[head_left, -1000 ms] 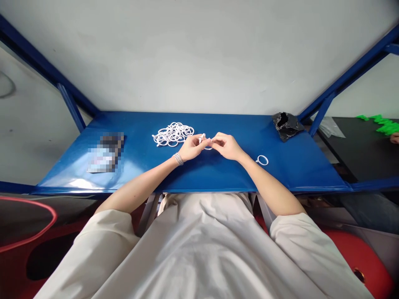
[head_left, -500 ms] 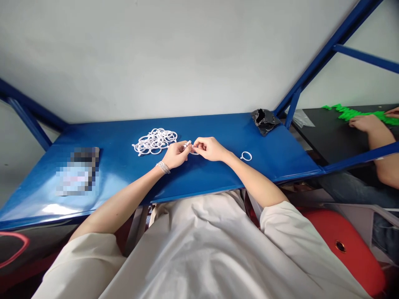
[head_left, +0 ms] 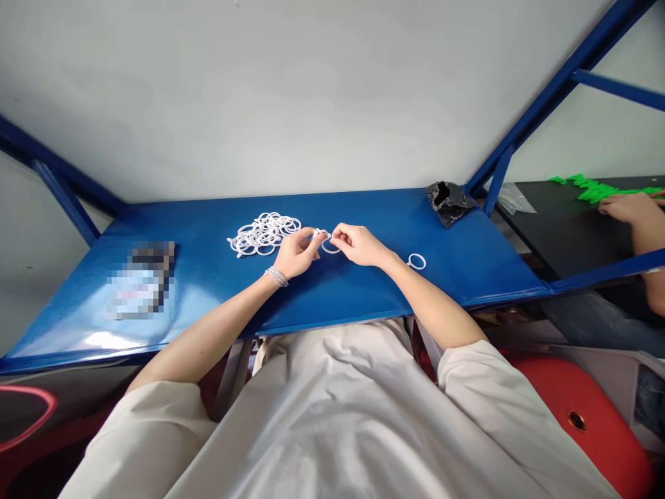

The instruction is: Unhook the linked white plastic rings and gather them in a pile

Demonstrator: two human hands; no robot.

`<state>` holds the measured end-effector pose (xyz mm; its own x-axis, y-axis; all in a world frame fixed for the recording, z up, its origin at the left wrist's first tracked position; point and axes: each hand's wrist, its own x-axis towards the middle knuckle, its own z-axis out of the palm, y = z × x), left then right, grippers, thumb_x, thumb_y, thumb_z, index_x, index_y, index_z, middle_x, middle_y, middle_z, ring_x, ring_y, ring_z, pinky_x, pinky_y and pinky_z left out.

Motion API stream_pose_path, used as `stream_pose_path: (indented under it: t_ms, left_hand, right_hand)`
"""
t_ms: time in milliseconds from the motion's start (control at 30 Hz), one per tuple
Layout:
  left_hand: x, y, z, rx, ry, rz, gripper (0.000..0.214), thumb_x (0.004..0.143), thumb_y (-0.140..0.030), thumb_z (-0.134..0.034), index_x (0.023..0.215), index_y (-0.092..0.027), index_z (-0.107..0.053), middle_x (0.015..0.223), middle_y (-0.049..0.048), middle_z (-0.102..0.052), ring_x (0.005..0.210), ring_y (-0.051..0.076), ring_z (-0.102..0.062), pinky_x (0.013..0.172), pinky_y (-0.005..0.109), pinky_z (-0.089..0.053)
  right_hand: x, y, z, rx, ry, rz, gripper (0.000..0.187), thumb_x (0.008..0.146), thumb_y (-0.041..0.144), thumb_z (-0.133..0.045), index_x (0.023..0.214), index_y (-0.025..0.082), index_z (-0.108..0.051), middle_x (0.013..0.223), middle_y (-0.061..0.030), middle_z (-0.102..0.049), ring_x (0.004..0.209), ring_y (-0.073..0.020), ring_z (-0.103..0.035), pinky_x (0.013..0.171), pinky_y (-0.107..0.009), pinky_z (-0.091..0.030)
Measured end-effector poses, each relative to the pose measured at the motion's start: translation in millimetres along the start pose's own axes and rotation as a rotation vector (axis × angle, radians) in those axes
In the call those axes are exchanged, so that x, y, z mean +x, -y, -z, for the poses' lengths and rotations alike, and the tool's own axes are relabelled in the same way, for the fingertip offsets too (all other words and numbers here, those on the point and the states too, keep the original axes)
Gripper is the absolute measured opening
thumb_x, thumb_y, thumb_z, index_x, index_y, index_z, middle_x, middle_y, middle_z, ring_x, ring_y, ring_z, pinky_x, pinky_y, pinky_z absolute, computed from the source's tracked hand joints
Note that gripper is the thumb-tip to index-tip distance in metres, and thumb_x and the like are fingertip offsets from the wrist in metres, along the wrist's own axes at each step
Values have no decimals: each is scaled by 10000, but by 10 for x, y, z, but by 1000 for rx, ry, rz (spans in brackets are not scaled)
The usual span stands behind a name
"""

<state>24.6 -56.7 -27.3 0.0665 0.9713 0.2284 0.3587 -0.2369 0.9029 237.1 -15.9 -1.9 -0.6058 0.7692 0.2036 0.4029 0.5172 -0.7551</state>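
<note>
A slipped pinch could flick the thin white plastic ring [head_left: 329,247] across the glossy blue metal bench [head_left: 343,298], because the left hand [head_left: 296,254] and right hand [head_left: 361,245] hold it by fingertips alone. Both hands pinch close together at its small tab, seemingly, though the view is poor; the smooth ring hangs between them, just beside a tangled pile of matching white rings [head_left: 264,234].

Noted: a loose, tangled heap of white plastic rings [head_left: 264,234] on the blue surface; a single ring [head_left: 416,261] lying flat, well right of it; a third ring [head_left: 330,247] pinched by my right hand [head_left: 359,245].
</note>
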Motion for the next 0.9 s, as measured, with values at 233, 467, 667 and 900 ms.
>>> stream_pose_path:
  t_ms: [233, 467, 667, 900]
  left_hand:
    - [18, 29, 14, -35, 49, 21, 561, 942, -726, -634, 982, -172, -714, 787, 50, -748, 591, 160, -733, 531, 234, -568]
    - [13, 30, 10, -70, 77, 49, 519, 932, -687, -666, 1012, -175, -696, 727, 28, -719, 588, 176, -738, 559, 251, -592]
    - [-33, 7, -4, 21, 135, -35, 484, 949, -644, -663, 1023, -170, -730, 729, 35, -724, 619, 167, -725, 592, 249, -571]
    - [-40, 2, -51, -95, 25, -171, 440, 922, -600, -729, 1000, -171, -669, 915, 77, -736, 802, 179, -726, 789, 316, -611]
  right_hand:
    - [23, -47, -3, 82, -56, -11, 231, 1000, 397, -607, 882, 199, -604, 718, 9, -626, 619, -132, -534, 602, -261, -388]
    - [55, -22, -8, 460, -91, -169, 450, 931, 628, -726, 862, 208, -580, 567, 52, -562, 431, -100, -507, 412, -223, -406]
    - [76, 16, -20, 630, -129, -244, 486, 856, 619, -831, 837, 198, -590, 589, 42, -604, 420, -101, -568, 352, -204, -424]
    - [86, 37, -20, 716, -117, -328, 433, 859, 501, -878, 802, 179, -594, 619, 21, -638, 428, -97, -572, 336, -198, -413]
